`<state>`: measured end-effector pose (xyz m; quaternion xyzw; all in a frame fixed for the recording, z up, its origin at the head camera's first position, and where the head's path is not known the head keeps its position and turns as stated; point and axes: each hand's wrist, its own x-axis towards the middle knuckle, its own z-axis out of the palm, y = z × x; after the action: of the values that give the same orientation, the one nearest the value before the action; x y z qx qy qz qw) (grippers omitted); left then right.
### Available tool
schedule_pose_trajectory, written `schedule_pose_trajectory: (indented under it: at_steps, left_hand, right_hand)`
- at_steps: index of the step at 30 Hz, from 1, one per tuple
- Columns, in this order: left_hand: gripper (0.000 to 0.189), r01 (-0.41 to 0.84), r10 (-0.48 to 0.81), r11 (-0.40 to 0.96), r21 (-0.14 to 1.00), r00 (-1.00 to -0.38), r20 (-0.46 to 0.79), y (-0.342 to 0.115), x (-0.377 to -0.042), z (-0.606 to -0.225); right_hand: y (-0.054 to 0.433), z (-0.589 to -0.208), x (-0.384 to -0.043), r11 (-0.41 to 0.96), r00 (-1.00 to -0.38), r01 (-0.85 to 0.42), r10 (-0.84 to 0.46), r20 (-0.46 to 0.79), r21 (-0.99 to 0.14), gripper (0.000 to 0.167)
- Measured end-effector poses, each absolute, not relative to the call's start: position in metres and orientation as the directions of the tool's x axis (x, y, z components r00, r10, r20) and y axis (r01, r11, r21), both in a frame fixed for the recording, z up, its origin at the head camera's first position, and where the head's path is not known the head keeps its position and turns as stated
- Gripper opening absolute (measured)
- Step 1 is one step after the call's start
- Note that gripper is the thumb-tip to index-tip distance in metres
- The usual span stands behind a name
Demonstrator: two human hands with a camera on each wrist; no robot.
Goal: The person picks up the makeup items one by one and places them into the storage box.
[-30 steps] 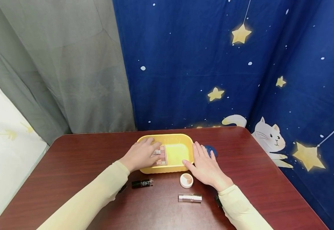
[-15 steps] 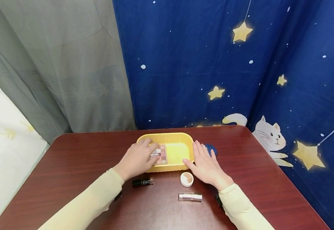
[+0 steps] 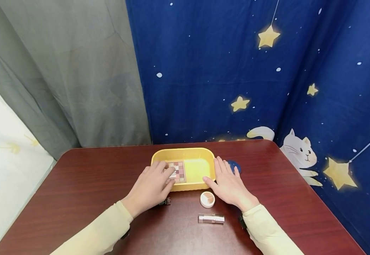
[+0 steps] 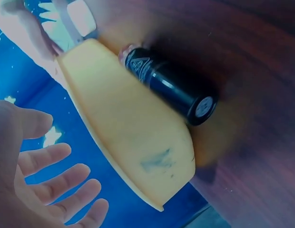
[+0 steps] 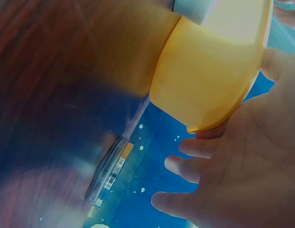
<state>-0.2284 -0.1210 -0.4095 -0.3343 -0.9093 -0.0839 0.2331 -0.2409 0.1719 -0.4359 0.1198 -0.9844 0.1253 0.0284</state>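
Observation:
A yellow tray [image 3: 201, 186] stands on the table, with an eyeshadow palette [image 3: 180, 172] of many small squares lying at its left end. My left hand [image 3: 150, 186] hovers over the tray's left front corner with fingers loosely bent; the left wrist view shows nothing in it. Below it, a black lipstick tube [image 4: 173, 85] lies by the tray's front wall, mostly hidden in the head view. My right hand [image 3: 231, 186] rests along the tray's right rim, fingers straight, thumb on the front corner. A round white three-colour concealer pot [image 3: 207, 199] sits before the tray.
A silver and clear lipstick tube [image 3: 211, 218] lies nearest me on the dark red table [image 3: 86, 184]. A round blue case [image 3: 235, 166] is just right of the tray, partly behind my right hand. Curtains [image 3: 204, 71] hang behind the table's far edge.
My left hand has drawn back from inside the tray toward me and left, showing more of the palette and covering most of the black tube. The right hand stays at the rim.

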Motion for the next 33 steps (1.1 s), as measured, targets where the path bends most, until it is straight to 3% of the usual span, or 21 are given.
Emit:
schedule_pose_trajectory:
  at_steps: [8,17,26,33]
  left_hand:
    - [0.016,0.678,0.605,0.734,-0.042,-0.623,0.496,-0.123,-0.215,-0.417]
    - [0.026,0.697,0.638,0.713,-0.073,-0.603,0.478,-0.125,-0.203,-0.431]
    - [0.014,0.741,0.66,0.668,-0.074,-0.543,0.52,-0.13,-0.193,-0.441]
    - [0.015,0.734,0.662,0.675,-0.07,-0.561,0.497,-0.134,-0.188,-0.449]
  right_hand:
    - [0.173,-0.435,-0.242,0.944,-0.969,-0.247,-0.234,0.083,-0.218,0.098]
    - [0.172,-0.432,-0.242,0.943,-0.968,-0.249,-0.236,0.082,-0.222,0.097]
    - [0.172,-0.432,-0.242,0.945,-0.968,-0.25,-0.239,0.077,-0.21,0.098]
    - [0.172,-0.431,-0.241,0.946,-0.969,-0.246,-0.238,0.065,-0.212,0.096]
